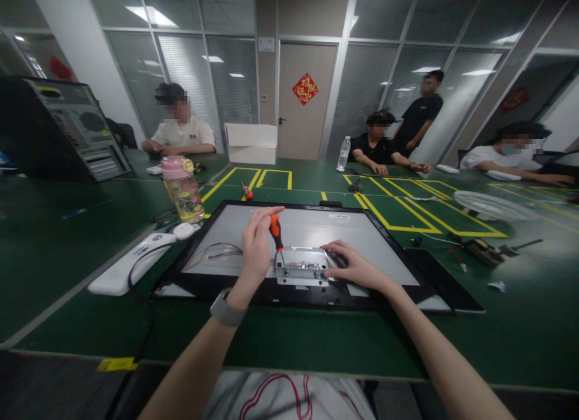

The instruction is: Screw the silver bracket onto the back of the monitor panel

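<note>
A flat monitor panel (389,256) lies back side up on the table in front of me, its black frame around a grey metal back. A silver metal bracket (302,281) with connectors sits near its front edge. My left hand (259,242) holds a screwdriver (275,230) by its orange and black handle. Its shaft points down at the bracket's left side, and the tip is hard to make out. My right hand (355,266) grips the bracket's right side between thumb and fingers. Thin wires (217,251) run over the panel left of my left hand.
Left of the panel are a white power bank-like case (131,266) and a pink-lidded bottle (183,190). A computer tower (67,127) stands far left. To the right lie a black slab (446,281) and a white round grille (493,206). Several people sit or stand beyond.
</note>
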The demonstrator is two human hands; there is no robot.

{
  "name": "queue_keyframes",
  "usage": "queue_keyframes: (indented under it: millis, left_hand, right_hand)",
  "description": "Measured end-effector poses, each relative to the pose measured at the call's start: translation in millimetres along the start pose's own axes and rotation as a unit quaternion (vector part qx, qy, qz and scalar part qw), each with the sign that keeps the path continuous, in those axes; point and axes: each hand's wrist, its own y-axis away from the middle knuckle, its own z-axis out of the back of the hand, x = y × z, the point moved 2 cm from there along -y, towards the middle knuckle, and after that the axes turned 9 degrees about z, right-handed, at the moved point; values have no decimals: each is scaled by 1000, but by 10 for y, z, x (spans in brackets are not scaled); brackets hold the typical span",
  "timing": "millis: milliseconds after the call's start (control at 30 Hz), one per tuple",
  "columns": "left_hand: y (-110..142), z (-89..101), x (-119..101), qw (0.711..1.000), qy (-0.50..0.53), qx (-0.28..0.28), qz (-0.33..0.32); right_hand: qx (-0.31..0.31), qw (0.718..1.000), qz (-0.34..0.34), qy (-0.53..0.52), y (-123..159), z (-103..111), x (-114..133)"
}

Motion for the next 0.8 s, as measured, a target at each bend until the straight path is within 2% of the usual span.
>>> queue_keyframes:
  millis: [133,300,433,533,600,700,800]
  left_hand:
    - [17,-12,-18,999,7,24,23]
    - [8,1,-2,1000,-12,-7,-2]
    - [-8,-10,52,998,41,39,34]
    - [4,-22,56,997,27,55,41]
    - [14,-26,45,999,-5,50,18]
    - [20,-16,24,998,-49,13,-21]
    - [17,-6,-2,998,-56,1,-28]
  right_hand:
    - [0,1000,-1,0,-1,1,2]
    - [1,1000,-3,-3,-2,0,20]
    - [3,1000,-4,-2,1,1,18]
    - [1,1000,-1,-2,0,-1,2]
    - [0,1000,2,-2,-1,-2,-3]
    - [-2,1000,1,-3,-1,-1,7]
    - [0,1000,-4,-7,0,2,25]
